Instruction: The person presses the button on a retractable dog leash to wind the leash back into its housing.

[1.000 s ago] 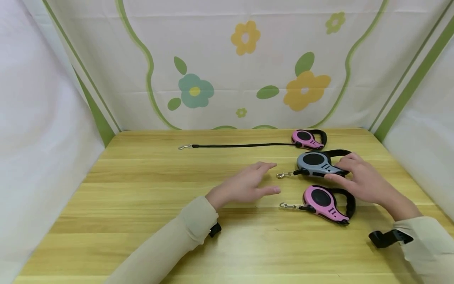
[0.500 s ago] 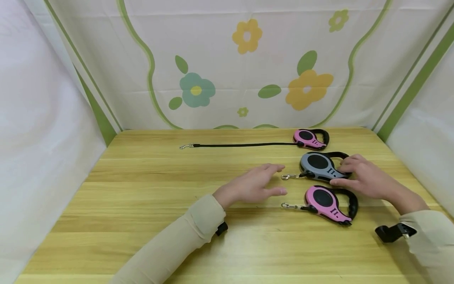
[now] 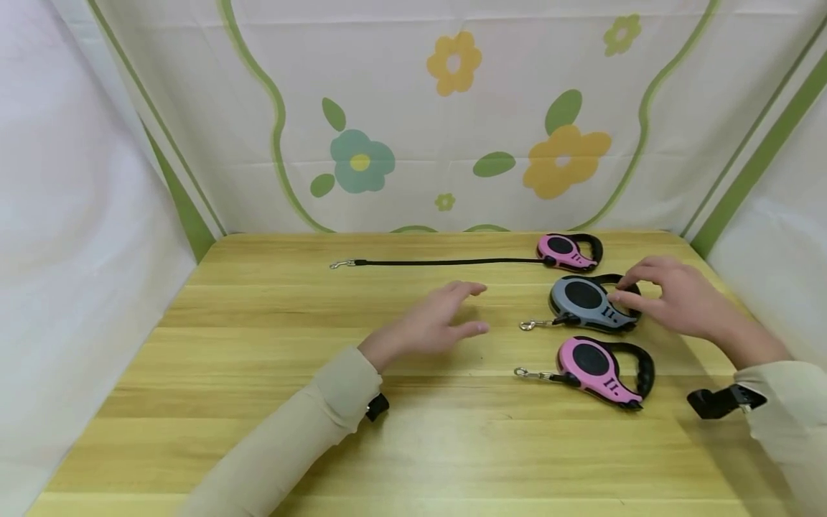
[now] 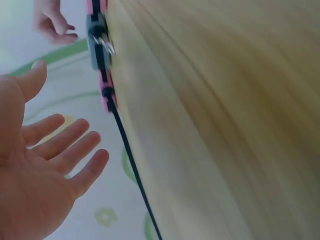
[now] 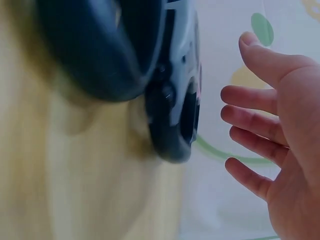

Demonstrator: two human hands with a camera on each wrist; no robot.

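Three retractable leashes lie on the right of the wooden table (image 3: pixel 258 402). The grey leash (image 3: pixel 584 301) is in the middle, with its metal clip (image 3: pixel 528 325) pointing left. My right hand (image 3: pixel 636 291) hovers over its black handle, fingers spread and holding nothing. The right wrist view shows that hand (image 5: pixel 270 150) apart from the grey leash (image 5: pixel 175 85). My left hand (image 3: pixel 465 309) floats open above the table, left of the clip, palm empty (image 4: pixel 35 165). A pink leash (image 3: pixel 597 366) lies nearer me.
A second pink leash (image 3: pixel 562 250) lies at the back, its black cord (image 3: pixel 446 263) pulled out leftward to a clip (image 3: pixel 339 264). Flowered cloth (image 3: pixel 452 129) closes the back and white cloth walls (image 3: pixel 77 215) close the sides.
My left hand has drawn back to the left, away from the grey leash's clip. My right hand has let go of the grey leash's side and lifted over its handle.
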